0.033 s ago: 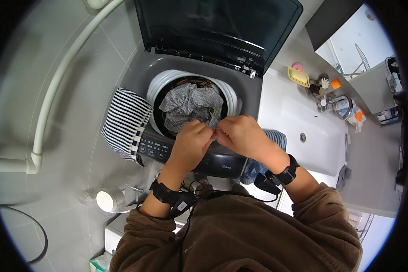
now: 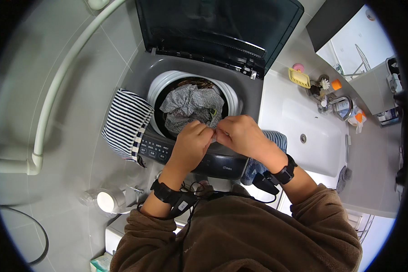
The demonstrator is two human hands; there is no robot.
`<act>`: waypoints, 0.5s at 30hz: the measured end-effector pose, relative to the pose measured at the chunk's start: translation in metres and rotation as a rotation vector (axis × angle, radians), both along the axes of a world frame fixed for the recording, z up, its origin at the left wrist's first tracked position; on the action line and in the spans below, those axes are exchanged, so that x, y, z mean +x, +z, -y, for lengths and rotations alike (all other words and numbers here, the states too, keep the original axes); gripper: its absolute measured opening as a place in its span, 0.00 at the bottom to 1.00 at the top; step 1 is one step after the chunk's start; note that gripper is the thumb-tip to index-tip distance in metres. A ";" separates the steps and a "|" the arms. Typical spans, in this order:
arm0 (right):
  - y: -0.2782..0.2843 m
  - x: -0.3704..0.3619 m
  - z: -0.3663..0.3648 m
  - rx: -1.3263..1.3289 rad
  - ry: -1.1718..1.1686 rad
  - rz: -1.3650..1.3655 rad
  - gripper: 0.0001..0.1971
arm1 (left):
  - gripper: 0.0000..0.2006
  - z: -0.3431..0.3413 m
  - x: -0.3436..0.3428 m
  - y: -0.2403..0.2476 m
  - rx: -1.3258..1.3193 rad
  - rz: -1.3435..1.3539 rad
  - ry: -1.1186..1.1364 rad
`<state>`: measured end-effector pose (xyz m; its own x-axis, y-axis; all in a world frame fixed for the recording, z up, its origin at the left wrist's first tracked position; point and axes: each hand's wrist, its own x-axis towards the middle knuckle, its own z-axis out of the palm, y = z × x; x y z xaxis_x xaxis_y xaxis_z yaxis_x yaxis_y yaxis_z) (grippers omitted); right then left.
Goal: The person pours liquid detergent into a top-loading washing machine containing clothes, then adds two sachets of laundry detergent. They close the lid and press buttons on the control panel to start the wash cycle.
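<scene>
Over the front rim of an open top-loading washing machine (image 2: 143,79), my two hands meet with their fingertips almost touching. Both my left hand (image 2: 192,144) and my right hand (image 2: 244,136) are closed in a pinch on a grey patterned garment (image 2: 190,102). Only a small bit of its cloth shows between the fingers. The rest lies crumpled in the drum, on top of darker laundry (image 2: 198,82). What part of the garment is pinched, I cannot make out.
A striped cloth bag (image 2: 126,120) hangs over the machine's left corner, and a blue cloth (image 2: 253,171) over its right. The dark lid (image 2: 213,27) stands raised. A white sink (image 2: 288,109) with a faucet (image 2: 342,106) is at right; a white pipe (image 2: 54,90) runs along the left wall.
</scene>
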<state>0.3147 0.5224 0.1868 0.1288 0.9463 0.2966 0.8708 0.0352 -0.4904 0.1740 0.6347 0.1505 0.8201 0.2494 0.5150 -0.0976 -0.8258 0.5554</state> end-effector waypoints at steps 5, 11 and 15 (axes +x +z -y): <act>-0.027 0.002 -0.017 0.081 -0.077 -0.216 0.09 | 0.05 -0.016 0.006 -0.026 0.136 0.058 -0.001; -0.046 0.003 -0.035 0.039 -0.334 -0.380 0.09 | 0.08 -0.031 0.015 -0.041 0.283 0.161 0.057; -0.059 0.007 -0.052 0.031 -0.398 -0.558 0.10 | 0.07 -0.039 0.021 -0.047 0.330 0.209 0.147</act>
